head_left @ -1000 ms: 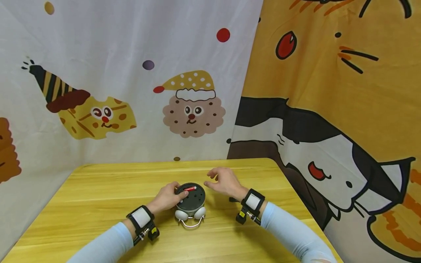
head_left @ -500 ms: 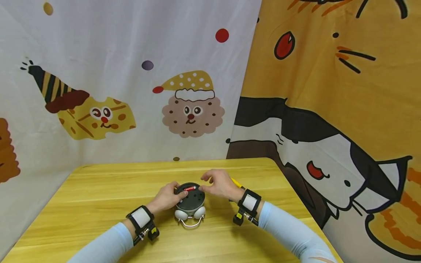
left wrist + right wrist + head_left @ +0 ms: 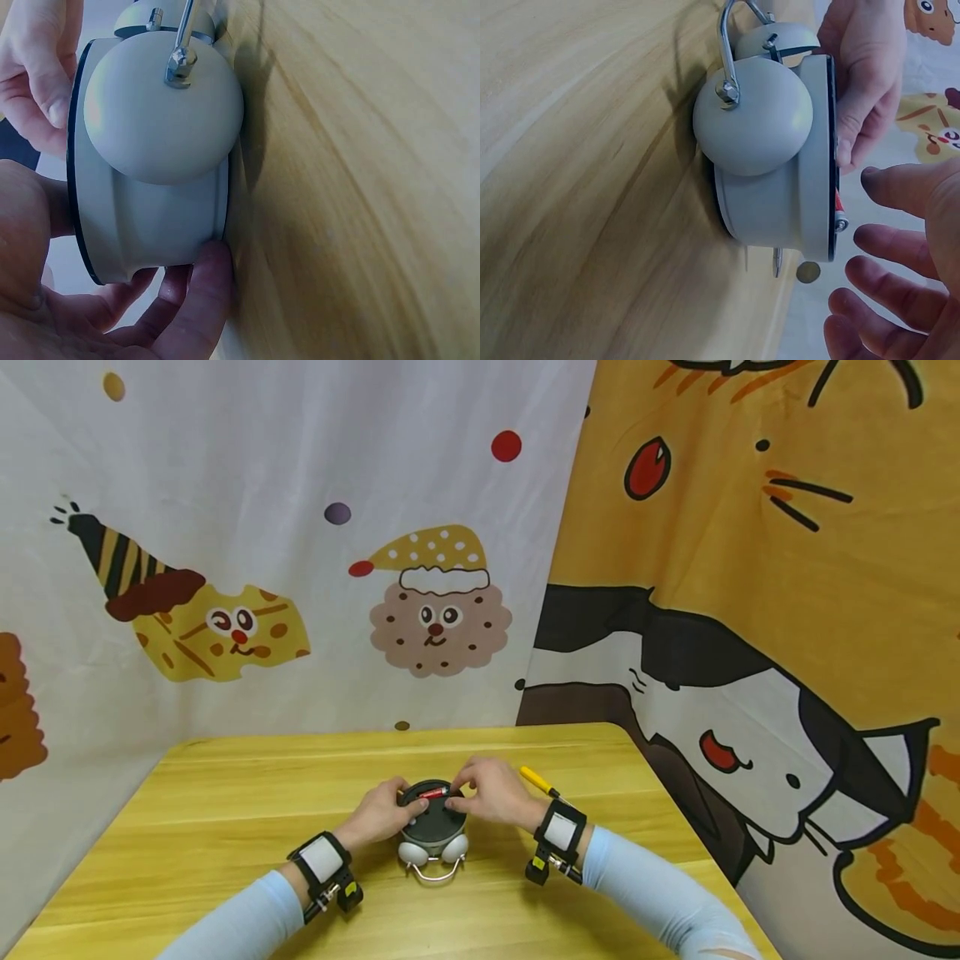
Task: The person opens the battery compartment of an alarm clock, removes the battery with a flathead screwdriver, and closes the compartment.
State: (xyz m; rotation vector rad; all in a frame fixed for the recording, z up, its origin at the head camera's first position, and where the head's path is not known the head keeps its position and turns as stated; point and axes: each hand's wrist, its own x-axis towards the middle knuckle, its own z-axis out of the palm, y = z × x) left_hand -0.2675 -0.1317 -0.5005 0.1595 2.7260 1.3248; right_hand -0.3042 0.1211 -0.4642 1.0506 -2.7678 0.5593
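Note:
A twin-bell alarm clock lies on its face in the head view, its black back upward and its pale bells toward the person. On that back sits a red battery; in the right wrist view one metal end of the battery stands proud of the back's edge. My left hand grips the clock from the left, thumb over the back and fingers round the side. At the clock's right edge is my right hand. Its fingers are spread near the battery, with a gap showing in the right wrist view.
A screwdriver with a yellow handle lies on the wooden table, just right of my right hand and partly hidden by it. Printed cloth curtains hang behind the table and at its right.
My right hand has moved left and down to the clock's right edge, uncovering the yellow screwdriver handle. My left hand and the clock have stayed in place.

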